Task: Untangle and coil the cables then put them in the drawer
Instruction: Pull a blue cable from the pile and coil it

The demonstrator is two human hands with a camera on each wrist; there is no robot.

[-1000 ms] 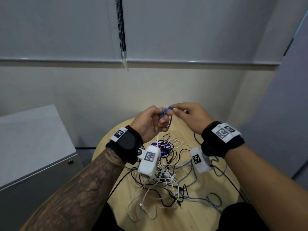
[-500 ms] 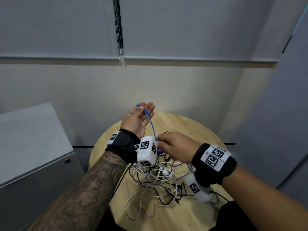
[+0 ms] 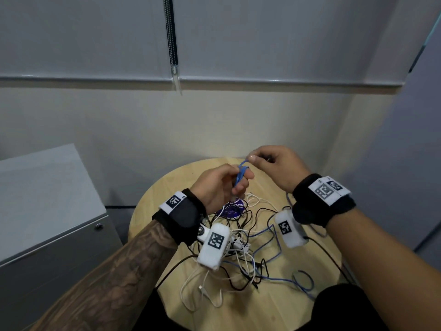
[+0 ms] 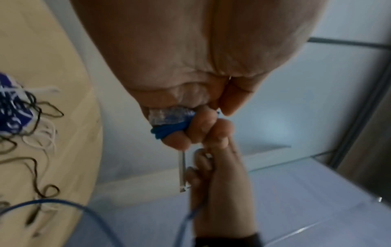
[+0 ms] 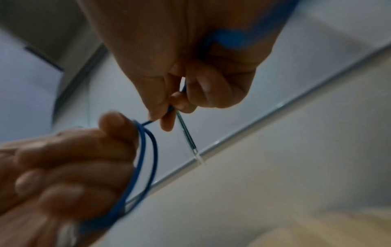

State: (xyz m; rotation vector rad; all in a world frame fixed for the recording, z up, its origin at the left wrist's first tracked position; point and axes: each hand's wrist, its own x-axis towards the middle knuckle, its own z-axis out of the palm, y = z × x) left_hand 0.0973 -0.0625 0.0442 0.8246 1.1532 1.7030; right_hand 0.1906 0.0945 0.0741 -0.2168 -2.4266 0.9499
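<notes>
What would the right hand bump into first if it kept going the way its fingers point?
Probably the left hand. The right hand points its fingertips leftward at it, both gripping the blue cable, with almost no gap between them.

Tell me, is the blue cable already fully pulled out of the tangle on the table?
No: the blue cable is wound around the left hand, but its remainder still lies among the other cables on the table.

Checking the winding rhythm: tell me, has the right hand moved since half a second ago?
Yes. The right hand rose from the cable pile to the round table's far edge, pinching the blue cable.
</notes>
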